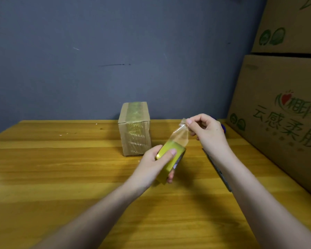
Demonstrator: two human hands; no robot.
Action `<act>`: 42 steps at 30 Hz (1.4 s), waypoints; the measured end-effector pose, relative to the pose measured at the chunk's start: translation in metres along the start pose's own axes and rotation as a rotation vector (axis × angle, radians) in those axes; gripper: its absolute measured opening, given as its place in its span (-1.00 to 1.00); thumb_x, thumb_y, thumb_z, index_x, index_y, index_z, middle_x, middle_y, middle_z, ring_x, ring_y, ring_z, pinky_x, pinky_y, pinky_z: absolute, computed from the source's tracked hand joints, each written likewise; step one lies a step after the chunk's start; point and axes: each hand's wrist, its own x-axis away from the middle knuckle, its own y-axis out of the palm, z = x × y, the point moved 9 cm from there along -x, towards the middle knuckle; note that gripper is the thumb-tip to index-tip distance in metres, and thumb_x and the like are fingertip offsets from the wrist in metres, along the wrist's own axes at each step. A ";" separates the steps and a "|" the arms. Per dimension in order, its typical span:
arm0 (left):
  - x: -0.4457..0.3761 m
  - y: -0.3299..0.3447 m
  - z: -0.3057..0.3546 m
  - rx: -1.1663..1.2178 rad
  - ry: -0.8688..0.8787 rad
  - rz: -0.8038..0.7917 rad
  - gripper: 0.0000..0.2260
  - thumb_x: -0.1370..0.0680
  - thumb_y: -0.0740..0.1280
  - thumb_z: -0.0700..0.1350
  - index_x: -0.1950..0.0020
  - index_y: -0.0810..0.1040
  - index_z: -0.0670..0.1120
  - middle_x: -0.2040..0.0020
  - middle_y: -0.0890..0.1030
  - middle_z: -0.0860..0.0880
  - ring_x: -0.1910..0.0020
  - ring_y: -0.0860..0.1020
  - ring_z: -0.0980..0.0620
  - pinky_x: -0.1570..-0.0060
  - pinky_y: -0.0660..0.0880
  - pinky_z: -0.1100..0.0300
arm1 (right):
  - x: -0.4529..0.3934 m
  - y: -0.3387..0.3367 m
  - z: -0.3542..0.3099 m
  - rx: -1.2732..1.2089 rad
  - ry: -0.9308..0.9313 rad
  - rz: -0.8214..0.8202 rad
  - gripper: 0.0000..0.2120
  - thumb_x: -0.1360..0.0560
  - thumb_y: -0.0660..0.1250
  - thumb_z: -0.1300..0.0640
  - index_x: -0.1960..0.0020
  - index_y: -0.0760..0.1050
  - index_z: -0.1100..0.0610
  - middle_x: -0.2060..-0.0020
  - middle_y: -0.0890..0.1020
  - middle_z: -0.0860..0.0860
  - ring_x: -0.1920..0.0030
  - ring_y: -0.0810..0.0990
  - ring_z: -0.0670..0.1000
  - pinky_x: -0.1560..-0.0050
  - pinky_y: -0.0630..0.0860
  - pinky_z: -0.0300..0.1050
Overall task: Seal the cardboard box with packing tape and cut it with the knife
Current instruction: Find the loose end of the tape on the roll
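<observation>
Yellowish tape roll (pixel 169 155), brown box (pixel 135 130), grey wall (pixel 115 51).

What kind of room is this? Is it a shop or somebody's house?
Probably a packing or storage corner, though I can't be sure. Big printed cartons are stacked at the right, a small taped cardboard box stands on the wooden table, and the left hand holds a tape roll.

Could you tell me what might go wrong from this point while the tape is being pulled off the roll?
1. The right hand pinches the free tape end in mid-air, where it already looks creased; it may fold onto itself.
2. The left hand holds the tape roll apart from the small cardboard box, so the strip could land crooked.
3. The knife lies beside the right forearm, which might brush it.
</observation>
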 end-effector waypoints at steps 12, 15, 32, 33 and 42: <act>0.008 -0.007 0.024 -0.123 0.246 0.076 -0.77 -0.54 0.32 -0.05 0.07 0.48 -0.24 0.43 0.53 -0.02 0.52 0.50 0.05 0.39 0.51 0.10 | 0.002 0.016 0.006 -0.019 0.050 -0.080 -0.86 -0.53 0.31 0.17 0.06 0.59 0.24 0.27 0.58 -0.01 0.33 0.49 -0.16 0.40 0.40 -0.48; 0.010 -0.007 0.027 -0.135 0.263 0.085 -0.81 -0.52 0.32 -0.05 0.10 0.49 -0.19 0.43 0.54 -0.02 0.52 0.51 0.06 0.40 0.51 0.15 | 0.002 0.019 0.005 -0.031 0.042 -0.100 -0.86 -0.52 0.32 0.17 0.07 0.59 0.24 0.28 0.58 0.01 0.34 0.49 -0.14 0.38 0.40 -0.47; 0.012 -0.010 0.038 -0.199 0.333 0.089 -0.81 -0.49 0.34 -0.07 0.17 0.47 -0.19 0.43 0.54 -0.02 0.54 0.51 0.04 0.45 0.49 0.20 | 0.015 0.043 0.041 -0.260 0.352 -0.301 -0.82 -0.48 0.36 -0.02 0.07 0.58 0.10 0.17 0.63 0.00 0.06 0.56 0.02 0.02 0.45 -0.06; 0.011 -0.010 0.038 -0.194 0.341 0.088 -0.81 -0.49 0.35 -0.07 0.18 0.47 -0.19 0.44 0.54 -0.02 0.55 0.51 0.04 0.46 0.48 0.19 | 0.020 0.050 0.048 -0.370 0.451 -0.348 -0.82 -0.48 0.35 -0.03 0.04 0.56 0.07 0.15 0.62 0.01 0.02 0.54 0.05 -0.04 0.41 -0.02; 0.009 -0.010 0.029 -0.341 0.319 0.069 -0.94 -0.43 0.35 0.05 0.24 0.51 0.16 0.45 0.55 0.05 0.53 0.54 0.04 0.43 0.46 0.23 | 0.034 0.077 0.080 -0.513 0.717 -0.276 -0.80 -0.49 0.24 0.13 -0.07 0.52 0.12 -0.01 0.55 0.18 -0.01 0.51 0.14 -0.04 0.36 0.05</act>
